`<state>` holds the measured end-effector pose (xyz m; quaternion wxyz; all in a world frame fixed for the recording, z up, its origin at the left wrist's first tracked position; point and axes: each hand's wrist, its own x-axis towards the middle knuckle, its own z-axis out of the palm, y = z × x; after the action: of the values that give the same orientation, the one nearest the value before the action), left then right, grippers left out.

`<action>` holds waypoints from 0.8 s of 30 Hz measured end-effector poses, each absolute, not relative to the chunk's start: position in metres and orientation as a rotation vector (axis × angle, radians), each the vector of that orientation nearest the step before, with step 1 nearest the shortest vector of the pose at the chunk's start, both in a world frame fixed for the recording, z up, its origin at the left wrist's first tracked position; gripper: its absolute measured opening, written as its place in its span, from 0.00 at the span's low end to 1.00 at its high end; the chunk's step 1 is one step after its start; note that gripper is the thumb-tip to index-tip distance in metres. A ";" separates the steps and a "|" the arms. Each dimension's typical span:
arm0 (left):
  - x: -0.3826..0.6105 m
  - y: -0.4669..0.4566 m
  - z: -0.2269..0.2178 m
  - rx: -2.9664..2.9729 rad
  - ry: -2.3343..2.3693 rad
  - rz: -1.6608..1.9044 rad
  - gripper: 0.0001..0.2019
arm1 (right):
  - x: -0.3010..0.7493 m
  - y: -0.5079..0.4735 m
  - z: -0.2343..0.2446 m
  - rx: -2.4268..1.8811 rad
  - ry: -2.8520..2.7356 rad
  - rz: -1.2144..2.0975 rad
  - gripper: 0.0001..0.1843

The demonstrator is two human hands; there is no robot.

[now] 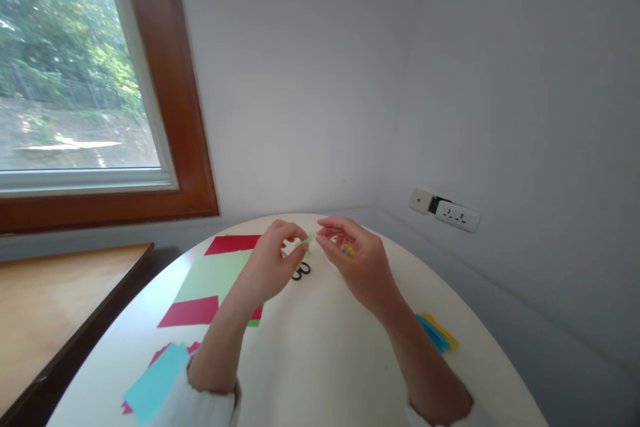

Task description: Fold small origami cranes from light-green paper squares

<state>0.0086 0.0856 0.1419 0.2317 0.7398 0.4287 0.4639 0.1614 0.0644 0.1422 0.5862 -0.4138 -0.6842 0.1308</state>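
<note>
Both of my hands are raised over the far part of the round white table. Between their fingertips is a small piece of light green paper [311, 239]. My left hand [274, 260] pinches its left side with thumb and forefinger. On the other side, my right hand [359, 268] closes thumb and fingers at the paper's right edge. Black-handled scissors [301, 271] lie just below the left fingertips, their blades mostly hidden. Small yellow and blue bits [347, 250] show behind my right fingers, too covered to identify.
Red and light green paper sheets [215, 275] lie at the left, partly behind my left arm. Nearer are light blue paper pieces [157, 379] over red ones. Blue and yellow strips [437, 332] lie at the right. Walls and a wall socket [457, 215] stand beyond the table [325, 360].
</note>
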 end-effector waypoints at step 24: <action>0.022 0.127 0.025 0.881 0.799 1.284 0.20 | 0.160 0.099 -0.041 -1.179 -1.252 0.668 0.20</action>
<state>0.0223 0.1273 0.0248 0.6408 0.3866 0.3506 0.5631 0.1596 0.0990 -0.0411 0.6040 -0.5092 -0.5409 0.2887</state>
